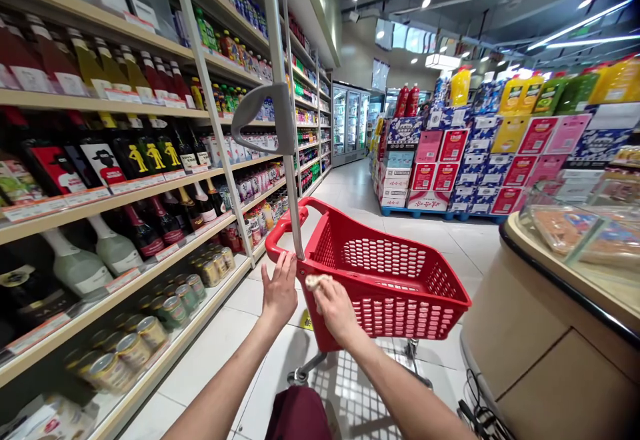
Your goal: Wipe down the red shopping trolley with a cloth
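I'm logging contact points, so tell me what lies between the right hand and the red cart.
The head view shows a crumpled pale cloth between the right hand and the red cart, gripped at the fingertips.

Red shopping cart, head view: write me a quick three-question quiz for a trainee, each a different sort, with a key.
1. What does the right hand hold?
A) a bottle
B) a pale cloth
C) a can

2. True or false: the bottle shelves stand to the left of the red cart in the picture.

3. Fill in: the left hand is beside the foot of the tall grey ____ at the cart's handle end.

Key: 1. B; 2. True; 3. pole.
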`<state>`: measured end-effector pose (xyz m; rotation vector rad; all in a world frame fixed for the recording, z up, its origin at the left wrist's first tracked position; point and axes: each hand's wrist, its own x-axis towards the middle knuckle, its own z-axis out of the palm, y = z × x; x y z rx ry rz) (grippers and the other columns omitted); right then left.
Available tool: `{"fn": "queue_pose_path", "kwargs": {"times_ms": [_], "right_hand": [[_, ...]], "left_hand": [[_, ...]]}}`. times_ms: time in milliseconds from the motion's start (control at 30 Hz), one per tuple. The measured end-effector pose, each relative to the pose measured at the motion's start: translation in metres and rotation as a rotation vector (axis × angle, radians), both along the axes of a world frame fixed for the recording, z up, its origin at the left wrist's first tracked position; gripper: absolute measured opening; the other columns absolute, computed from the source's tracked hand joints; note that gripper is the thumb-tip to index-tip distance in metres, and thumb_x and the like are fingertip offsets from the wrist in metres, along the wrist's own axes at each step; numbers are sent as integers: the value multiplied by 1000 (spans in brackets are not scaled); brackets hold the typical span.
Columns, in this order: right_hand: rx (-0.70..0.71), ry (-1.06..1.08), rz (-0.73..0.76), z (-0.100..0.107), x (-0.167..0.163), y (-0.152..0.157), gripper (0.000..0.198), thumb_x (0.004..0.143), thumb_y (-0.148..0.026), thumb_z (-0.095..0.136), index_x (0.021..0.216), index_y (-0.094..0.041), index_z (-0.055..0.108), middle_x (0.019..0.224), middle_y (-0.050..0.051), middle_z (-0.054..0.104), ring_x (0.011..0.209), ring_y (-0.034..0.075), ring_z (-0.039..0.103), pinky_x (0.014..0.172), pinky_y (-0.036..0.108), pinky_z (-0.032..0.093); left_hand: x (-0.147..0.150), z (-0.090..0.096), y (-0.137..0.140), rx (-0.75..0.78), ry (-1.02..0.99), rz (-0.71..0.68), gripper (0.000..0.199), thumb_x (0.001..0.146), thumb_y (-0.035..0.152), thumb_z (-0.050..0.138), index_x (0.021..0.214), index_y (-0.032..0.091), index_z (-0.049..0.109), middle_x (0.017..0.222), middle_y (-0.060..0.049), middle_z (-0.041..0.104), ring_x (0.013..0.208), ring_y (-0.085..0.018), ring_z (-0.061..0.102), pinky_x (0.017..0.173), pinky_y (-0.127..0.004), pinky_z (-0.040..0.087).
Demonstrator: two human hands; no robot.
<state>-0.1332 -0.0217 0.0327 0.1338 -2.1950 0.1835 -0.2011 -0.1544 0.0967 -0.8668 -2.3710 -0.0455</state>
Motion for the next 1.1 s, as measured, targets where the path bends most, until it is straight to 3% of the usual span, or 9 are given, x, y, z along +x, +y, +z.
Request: {"fn": "queue_pose_path", "kwargs": {"times_ms": [100, 267, 467, 600, 700, 833, 933, 1100], "right_hand": [[14, -16, 1, -14, 12, 7, 21, 81, -16, 47, 99, -18, 59, 98, 8, 56, 92, 17, 49, 77, 31, 42], [-22, 57, -141, -22, 25, 37, 30, 84, -22, 43, 112, -18, 53, 113, 10, 51, 107, 21, 43, 86, 36, 36], [12, -18, -156, -44, 51, 65, 22, 84, -18, 43, 98, -21, 60, 102, 8, 55, 99, 19, 47, 81, 31, 37], [-54, 63, -263, -36, 53, 85, 28, 84, -20, 42, 110, -17, 55, 110, 12, 52, 108, 22, 42, 84, 35, 35], [-40, -31, -315, -46, 61, 98, 26, 84, -20, 43, 106, -19, 57, 107, 10, 54, 104, 21, 45, 82, 33, 36], [-15, -135, -291, -67, 81, 113, 31, 83, -15, 41, 109, -23, 55, 110, 8, 54, 106, 19, 45, 82, 32, 37], [-30, -71, -332, -69, 89, 123, 34, 83, -16, 42, 115, -21, 52, 116, 10, 50, 110, 22, 42, 84, 35, 35], [-40, -154, -382, -76, 101, 134, 30, 80, -14, 45, 106, -24, 58, 104, 8, 56, 97, 20, 48, 77, 33, 37]], "left_hand": [[1, 0, 1, -5, 12, -13, 68, 67, 9, 38, 134, 13, 27, 140, -7, 31, 130, -21, 21, 105, -51, -4], [2, -1, 4, 65, 14, -29, 67, 67, 11, 39, 133, 10, 27, 139, -11, 32, 129, -23, 24, 105, -52, -2], [17, -2, 22, 142, 32, -70, 65, 68, 9, 39, 132, 8, 28, 136, -13, 36, 129, -23, 24, 106, -50, 2], [33, -15, 61, -18, -43, -231, 65, 68, 12, 40, 132, 9, 29, 138, -11, 33, 131, -22, 17, 107, -49, 2], [37, -27, 84, -124, -120, -259, 63, 69, 13, 38, 131, 9, 30, 138, -11, 33, 131, -22, 16, 107, -47, 5], [37, -31, 93, -154, -176, -223, 62, 70, 13, 37, 131, 8, 30, 139, -12, 32, 131, -22, 16, 106, -50, 6], [40, -26, 96, -147, -182, -197, 59, 71, 14, 38, 129, 8, 35, 137, -13, 34, 131, -24, 18, 105, -51, 5], [48, -23, 105, -167, -209, -251, 57, 71, 15, 39, 127, 10, 37, 135, -12, 38, 129, -22, 23, 106, -49, 7]]}}
